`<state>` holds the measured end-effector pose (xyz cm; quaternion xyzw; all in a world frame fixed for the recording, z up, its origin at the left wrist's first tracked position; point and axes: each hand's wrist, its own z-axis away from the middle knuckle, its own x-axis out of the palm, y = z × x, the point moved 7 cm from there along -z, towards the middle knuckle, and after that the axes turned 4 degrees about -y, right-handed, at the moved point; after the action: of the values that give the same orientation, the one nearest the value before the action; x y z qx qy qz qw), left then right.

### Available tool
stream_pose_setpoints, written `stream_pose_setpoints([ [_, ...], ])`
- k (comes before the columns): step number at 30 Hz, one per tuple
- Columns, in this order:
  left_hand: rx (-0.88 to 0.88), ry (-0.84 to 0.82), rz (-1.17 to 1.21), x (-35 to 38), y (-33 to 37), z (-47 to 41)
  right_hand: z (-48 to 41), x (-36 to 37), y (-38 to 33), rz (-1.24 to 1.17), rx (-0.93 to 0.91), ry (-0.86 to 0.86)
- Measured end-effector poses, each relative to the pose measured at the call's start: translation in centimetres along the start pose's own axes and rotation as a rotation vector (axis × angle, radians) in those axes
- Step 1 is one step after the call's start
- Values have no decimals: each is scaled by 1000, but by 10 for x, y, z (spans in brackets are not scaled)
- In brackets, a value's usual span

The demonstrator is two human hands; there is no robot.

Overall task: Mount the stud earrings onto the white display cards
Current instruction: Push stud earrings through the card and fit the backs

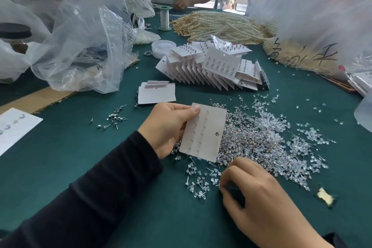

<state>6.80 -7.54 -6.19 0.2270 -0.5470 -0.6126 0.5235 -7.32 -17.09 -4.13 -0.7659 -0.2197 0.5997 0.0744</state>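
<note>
While the left hand [167, 127] pinches the white display card [205, 133] by its left edge at frame centre, the card's long axis runs up-down. Its lower edge is near the right hand [259, 193], lower right. Right fingers curl over the loose stud earrings [257, 133]; can't tell if they hold one.

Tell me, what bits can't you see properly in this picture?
All in the head view:
- Whether the right hand holds anything: its curled fingers hide that.
- The white card held by the left hand: its bumps are too faint to identify.
- Inside the plastic bags: crumpled plastic blurs it.
- The card at the left edge: cut off by the frame.
</note>
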Motion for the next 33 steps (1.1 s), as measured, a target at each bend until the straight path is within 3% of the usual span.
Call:
stream_pose_setpoints([
  [2, 33, 25, -62, -1, 1, 1, -2, -5, -2, 29, -1, 35],
  [9, 143, 11, -311, 5, 6, 4, -16, -47, 17, -260, 133, 198],
  [13, 162, 12, -343, 6, 6, 5, -24, -49, 21, -443, 160, 175],
  [16, 165, 10, -355, 7, 5, 6, -28, -50, 19, -396, 152, 150],
  [21, 186, 7, -425, 8, 5, 7, -19, -40, 16, -183, 106, -47],
  [27, 280, -35, -608, 18, 8, 12, -39, -58, 6, -192, 28, 420],
  [33, 336, -49, -640, 23, 12, 16, -55, -34, 13, -243, 69, 464],
])
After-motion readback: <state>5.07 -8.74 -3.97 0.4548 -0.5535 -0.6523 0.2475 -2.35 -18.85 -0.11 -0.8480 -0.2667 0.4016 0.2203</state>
